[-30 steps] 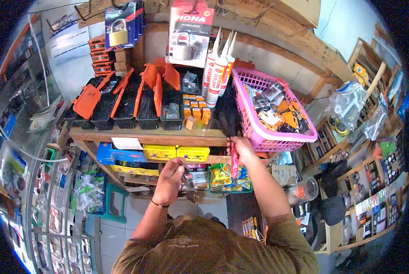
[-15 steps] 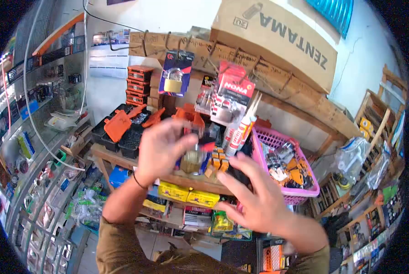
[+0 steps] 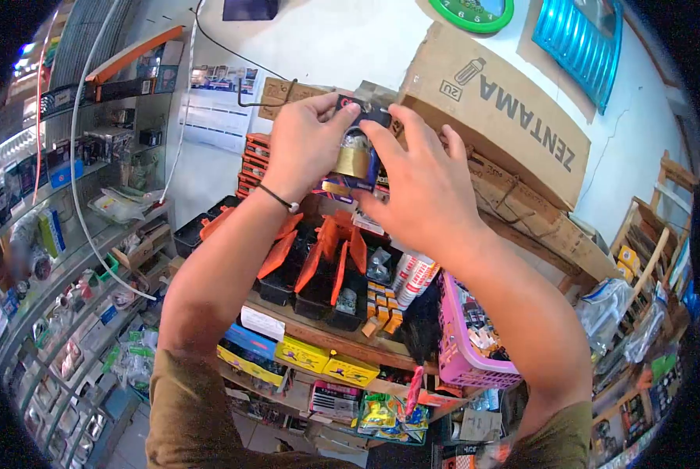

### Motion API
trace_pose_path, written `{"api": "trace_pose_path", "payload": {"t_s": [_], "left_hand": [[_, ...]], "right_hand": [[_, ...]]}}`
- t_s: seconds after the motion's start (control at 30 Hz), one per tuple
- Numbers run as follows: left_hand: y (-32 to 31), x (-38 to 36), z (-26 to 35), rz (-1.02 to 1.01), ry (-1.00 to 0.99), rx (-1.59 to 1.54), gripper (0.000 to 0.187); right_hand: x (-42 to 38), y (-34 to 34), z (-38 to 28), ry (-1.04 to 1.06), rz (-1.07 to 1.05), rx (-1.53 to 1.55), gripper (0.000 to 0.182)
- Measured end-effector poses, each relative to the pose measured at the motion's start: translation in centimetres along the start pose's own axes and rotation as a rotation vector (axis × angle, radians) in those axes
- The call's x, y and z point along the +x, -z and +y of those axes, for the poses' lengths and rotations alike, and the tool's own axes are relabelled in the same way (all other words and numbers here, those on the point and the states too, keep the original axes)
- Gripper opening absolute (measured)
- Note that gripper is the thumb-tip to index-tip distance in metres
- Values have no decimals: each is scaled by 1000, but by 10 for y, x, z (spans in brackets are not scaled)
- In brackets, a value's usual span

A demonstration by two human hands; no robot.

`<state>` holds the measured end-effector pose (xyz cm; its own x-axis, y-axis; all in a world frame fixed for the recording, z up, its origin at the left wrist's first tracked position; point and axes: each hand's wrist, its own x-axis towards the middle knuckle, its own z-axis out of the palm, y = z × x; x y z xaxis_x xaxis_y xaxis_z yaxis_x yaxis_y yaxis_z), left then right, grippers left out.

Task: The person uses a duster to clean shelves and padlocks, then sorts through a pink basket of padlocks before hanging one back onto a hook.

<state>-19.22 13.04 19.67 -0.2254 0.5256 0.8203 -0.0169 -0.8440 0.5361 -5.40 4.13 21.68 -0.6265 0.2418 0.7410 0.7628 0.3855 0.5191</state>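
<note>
A carded padlock [image 3: 351, 162] is held up near a wooden rail [image 3: 279, 92], with another carded pack showing just below it. My left hand [image 3: 309, 144] pinches the card's top left edge between thumb and fingers. At the card's right side, my right hand [image 3: 424, 176] touches its top with the fingertips, the fingers bent and partly spread. The hook behind the card is hidden by my hands.
Orange-lidded black bins [image 3: 312, 288], white-and-red tubes [image 3: 416, 279] and a pink basket [image 3: 458, 352] are on the shelf below. A large cardboard box [image 3: 498, 117] rests above the rail. Glass shelving [image 3: 92, 203] is at the left.
Both hands have moved up from over the shelf to the rail. The carded padlock has risen with my left hand, and my right hand has come to the card. The view has shifted upward.
</note>
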Motion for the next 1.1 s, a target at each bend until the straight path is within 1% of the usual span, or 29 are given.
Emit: {"api": "trace_pose_path", "payload": {"t_s": [0.03,0.07,0.1,0.13,0.2,0.23,0.27,0.33,0.37,0.4,0.47,0.5,0.53,0.57,0.6,0.63,0.7,0.73,0.77,0.8,0.83,0.87,0.93,1.0,1.03,1.07,1.1], "left_hand": [[3,-4,7,-18,16,129,28],[3,-5,7,-91,56,145,26],[3,-5,1,-79,39,156,26],[4,-6,-5,-69,21,168,26],[5,-14,-16,-50,36,221,25],[5,-18,-20,-34,49,269,24],[4,-20,-26,-37,46,275,24],[3,-22,-36,45,-224,538,20],[0,-22,-40,91,-258,516,19],[-1,-21,-44,78,-265,519,19],[-6,-22,-41,205,-187,409,23],[-6,-25,-40,247,-202,444,24],[-4,-28,-37,243,-167,360,23],[-3,-40,-27,295,-227,426,22],[-1,-51,-18,308,-341,473,21],[-8,-71,1,281,-277,311,18],[-10,-107,8,244,-343,286,12],[-12,-125,10,232,-432,291,12],[-15,-138,20,100,-599,385,14],[-19,-148,22,-43,-755,384,15],[-26,-155,23,-257,-770,181,18],[-37,-161,23,-419,-753,136,17],[-76,-169,35,-726,-733,218,13],[-117,-173,25,-914,-686,181,13],[-137,-175,24,-1004,-613,195,12],[-157,-177,19,-1019,-605,189,12],[-179,-180,12,-1070,-512,141,12]], "right_hand": [[0,0,-2,2,-50,-48,52],[0,-1,-4,4,-100,-95,52],[-2,-5,-3,26,-51,-70,52],[-2,-9,-4,30,-49,-65,52],[-3,-17,-6,31,-120,-81,52],[-5,-25,-7,51,-129,-86,43],[-7,-33,-9,47,-125,-83,43],[-9,-49,-14,74,-129,-362,35],[-10,-55,-14,83,-74,-385,32],[-13,-59,-15,49,-92,-377,32],[-16,-55,-16,66,30,-370,34],[-26,-50,-18,78,-61,-353,37],[-36,-42,-25,110,-67,-361,37],[-50,-27,-30,188,-79,-282,36],[-69,-15,-35,268,-75,-158,35],[-86,2,-39,366,-121,-89,35],[-138,22,-49,420,-96,124,35],[-156,41,-45,551,-249,134,34],[-176,53,-42,556,-269,157,32],[-192,61,-32,510,-288,155,32],[-206,69,-22,473,-368,240,30],[-219,75,-11,438,-442,329,28],[-248,74,20,197,-374,191,21],[-257,92,73,67,-533,179,16],[-272,93,94,50,-539,187,16],[-290,91,112,-63,-480,167,15],[-306,90,132,-172,-420,146,14]]}}
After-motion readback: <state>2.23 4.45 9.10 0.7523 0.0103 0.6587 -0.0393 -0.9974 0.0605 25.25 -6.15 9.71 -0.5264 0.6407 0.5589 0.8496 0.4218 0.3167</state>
